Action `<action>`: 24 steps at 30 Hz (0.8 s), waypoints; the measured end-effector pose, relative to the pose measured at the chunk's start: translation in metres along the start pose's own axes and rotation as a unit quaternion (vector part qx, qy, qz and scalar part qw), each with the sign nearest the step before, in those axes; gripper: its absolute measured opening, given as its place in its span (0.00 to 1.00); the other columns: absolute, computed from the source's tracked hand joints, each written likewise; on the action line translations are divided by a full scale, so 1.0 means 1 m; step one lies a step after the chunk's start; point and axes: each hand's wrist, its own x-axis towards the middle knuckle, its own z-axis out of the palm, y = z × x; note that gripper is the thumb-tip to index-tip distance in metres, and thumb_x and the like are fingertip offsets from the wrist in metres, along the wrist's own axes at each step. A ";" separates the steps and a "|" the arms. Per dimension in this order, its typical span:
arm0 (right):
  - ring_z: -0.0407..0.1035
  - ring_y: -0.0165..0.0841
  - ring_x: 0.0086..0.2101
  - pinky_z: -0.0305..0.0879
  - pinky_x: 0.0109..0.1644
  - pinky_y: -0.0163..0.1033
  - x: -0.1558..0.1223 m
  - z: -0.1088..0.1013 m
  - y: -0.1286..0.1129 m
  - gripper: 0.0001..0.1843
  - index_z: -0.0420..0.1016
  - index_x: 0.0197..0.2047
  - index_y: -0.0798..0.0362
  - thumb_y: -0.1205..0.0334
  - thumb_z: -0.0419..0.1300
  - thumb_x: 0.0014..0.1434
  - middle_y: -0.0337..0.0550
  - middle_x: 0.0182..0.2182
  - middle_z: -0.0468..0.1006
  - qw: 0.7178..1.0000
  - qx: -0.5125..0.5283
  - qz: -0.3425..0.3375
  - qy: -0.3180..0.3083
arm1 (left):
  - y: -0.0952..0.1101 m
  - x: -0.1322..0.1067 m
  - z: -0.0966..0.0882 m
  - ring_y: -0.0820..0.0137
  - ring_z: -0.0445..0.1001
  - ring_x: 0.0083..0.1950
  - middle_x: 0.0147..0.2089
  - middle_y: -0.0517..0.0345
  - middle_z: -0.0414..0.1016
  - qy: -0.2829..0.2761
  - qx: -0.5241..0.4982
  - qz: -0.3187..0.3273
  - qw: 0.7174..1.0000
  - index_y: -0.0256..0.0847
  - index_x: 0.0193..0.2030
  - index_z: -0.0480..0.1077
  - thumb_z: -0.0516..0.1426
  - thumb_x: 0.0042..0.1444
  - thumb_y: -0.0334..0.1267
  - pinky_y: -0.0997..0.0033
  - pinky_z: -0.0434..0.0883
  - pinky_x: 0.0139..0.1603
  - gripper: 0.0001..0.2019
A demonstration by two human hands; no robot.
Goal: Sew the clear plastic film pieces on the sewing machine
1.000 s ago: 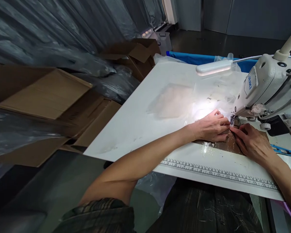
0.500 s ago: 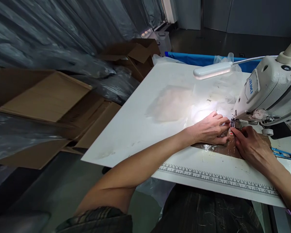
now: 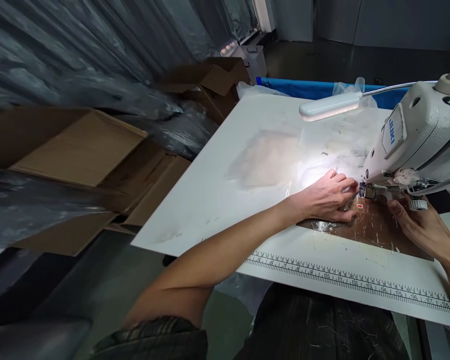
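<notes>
My left hand [image 3: 328,197] lies with bent fingers at the needle area of a white JUKI sewing machine [image 3: 408,135]. Its fingertips press on sheer white fabric [image 3: 318,166], beside the presser foot [image 3: 362,189]; glare and the hand hide most of the edge there. To the right of the foot, my right hand [image 3: 420,227] reaches under the machine head, thumb apart from the fingers. Its fingertips are partly hidden, and I see nothing held in it. Both hands are over a brown, shiny bed plate [image 3: 378,227] bearing a small red mark.
A lit lamp [image 3: 332,106] hangs over the white table [image 3: 210,200]. A printed ruler scale [image 3: 333,276] runs along the front edge. Open cardboard boxes [image 3: 78,150] and plastic sheeting [image 3: 187,127] are at the left. A blue cloth edge [image 3: 296,88] borders the back.
My right hand has moved right, away from the presser foot, uncovering the brown plate. My left hand stays about where it was. The view has shifted slightly.
</notes>
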 end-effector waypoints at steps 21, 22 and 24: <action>0.72 0.44 0.38 0.71 0.41 0.49 -0.015 0.020 0.012 0.22 0.72 0.46 0.51 0.44 0.46 0.67 0.51 0.33 0.73 0.992 -0.074 -0.071 0.075 | -0.005 -0.002 0.005 0.56 0.68 0.59 0.64 0.37 0.64 0.026 -0.102 -0.062 0.993 0.36 0.61 0.64 0.48 0.68 0.54 0.54 0.62 0.57 0.26; 0.72 0.44 0.38 0.71 0.42 0.49 -0.016 0.022 0.012 0.22 0.72 0.50 0.53 0.46 0.46 0.67 0.52 0.35 0.73 0.991 -0.082 -0.084 0.066 | -0.007 -0.001 0.005 0.56 0.68 0.59 0.65 0.37 0.64 0.028 -0.096 -0.065 0.993 0.36 0.61 0.64 0.47 0.69 0.52 0.53 0.62 0.58 0.24; 0.72 0.44 0.36 0.71 0.42 0.51 -0.020 0.026 0.013 0.23 0.70 0.56 0.54 0.49 0.46 0.68 0.54 0.37 0.73 0.988 -0.103 -0.101 0.053 | -0.016 0.007 0.003 0.55 0.66 0.61 0.65 0.37 0.63 0.028 -0.074 -0.072 0.994 0.37 0.60 0.64 0.47 0.69 0.47 0.50 0.60 0.60 0.20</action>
